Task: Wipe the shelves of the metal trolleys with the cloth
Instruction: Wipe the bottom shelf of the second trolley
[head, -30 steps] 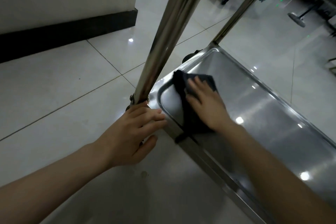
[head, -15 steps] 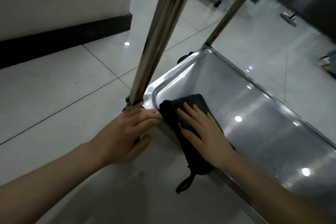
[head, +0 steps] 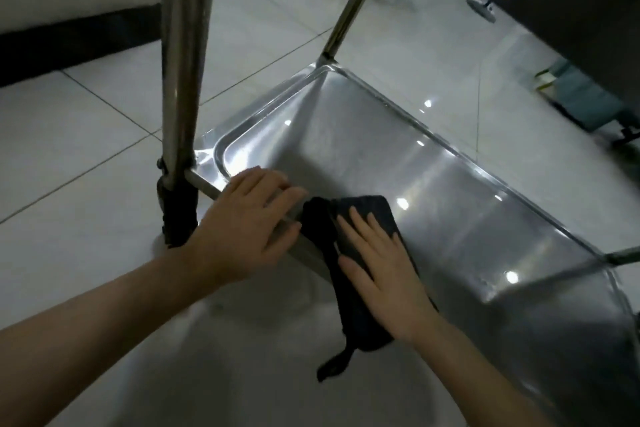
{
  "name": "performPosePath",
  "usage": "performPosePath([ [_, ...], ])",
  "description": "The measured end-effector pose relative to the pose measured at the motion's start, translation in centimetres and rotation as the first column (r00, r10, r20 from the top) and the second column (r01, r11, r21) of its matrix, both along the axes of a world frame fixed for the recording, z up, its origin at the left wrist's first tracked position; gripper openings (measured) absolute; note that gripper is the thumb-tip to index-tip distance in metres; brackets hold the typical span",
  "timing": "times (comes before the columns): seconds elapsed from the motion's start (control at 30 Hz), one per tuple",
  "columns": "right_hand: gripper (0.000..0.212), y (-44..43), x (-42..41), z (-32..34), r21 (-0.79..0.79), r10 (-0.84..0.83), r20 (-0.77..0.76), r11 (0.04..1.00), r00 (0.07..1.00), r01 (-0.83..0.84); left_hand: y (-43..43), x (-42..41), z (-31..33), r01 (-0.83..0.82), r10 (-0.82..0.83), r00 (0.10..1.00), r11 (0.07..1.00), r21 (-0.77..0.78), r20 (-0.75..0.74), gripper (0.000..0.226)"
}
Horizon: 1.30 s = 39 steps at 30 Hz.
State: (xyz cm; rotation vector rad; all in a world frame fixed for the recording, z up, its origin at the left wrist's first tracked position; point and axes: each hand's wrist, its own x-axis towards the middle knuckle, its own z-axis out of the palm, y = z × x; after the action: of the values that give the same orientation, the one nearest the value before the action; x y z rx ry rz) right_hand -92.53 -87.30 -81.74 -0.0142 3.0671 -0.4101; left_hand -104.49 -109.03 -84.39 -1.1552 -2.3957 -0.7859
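Rightward slides the cloth (head: 367, 215) along the bottom shelf's (head: 450, 204) near rim, right hand (head: 384, 274) pressing flat, fingers spread. Left hand (head: 249, 229) has left the post (head: 180, 80) for the rim, fingers straight, together. Near edge covered; far side likely remains.

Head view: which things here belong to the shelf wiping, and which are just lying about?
Job: dark cloth, right hand pressing it, bottom shelf, left hand on its rim.
Lying about: round stand base, teal object, black skirting.
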Motion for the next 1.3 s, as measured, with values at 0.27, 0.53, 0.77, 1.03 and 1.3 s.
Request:
performPosePath([
  [0.27, 0.054, 12.8, -3.5, 0.3, 0.115, -0.481, 0.056, 0.874, 0.875, 0.473, 6.4, 0.9, 0.4, 0.054, -0.008, 0.991, 0.937, -0.346, 0.132, 0.074],
  [0.53, 0.056, 9.8, -4.2, -0.4, 0.110, -0.370, 0.029, 0.924, 0.929, 0.365, 6.1, 0.9, 0.3, 0.057, -0.011, 0.993, 0.917, -0.394, 0.118, 0.073],
  [0.77, 0.051, 4.1, 12.1, 0.0, 0.035, -0.345, 0.001, 0.938, 0.939, 0.345, 12.8, 4.5, 1.5, 0.255, -0.231, 0.961, 0.953, -0.163, 0.153, 0.048],
  [1.03, 0.052, 17.3, 5.1, 1.4, 0.127, -0.771, 0.152, 0.636, 0.619, 0.761, 13.3, 4.4, 0.1, 0.300, -0.266, 0.949, 0.927, -0.225, 0.171, 0.059],
  [1.3, 0.052, 7.7, 13.0, 1.6, 0.063, -0.367, 0.143, 0.930, 0.919, 0.361, 12.6, 4.4, 0.2, 0.291, -0.270, 0.955, 0.935, -0.203, 0.122, 0.065],
])
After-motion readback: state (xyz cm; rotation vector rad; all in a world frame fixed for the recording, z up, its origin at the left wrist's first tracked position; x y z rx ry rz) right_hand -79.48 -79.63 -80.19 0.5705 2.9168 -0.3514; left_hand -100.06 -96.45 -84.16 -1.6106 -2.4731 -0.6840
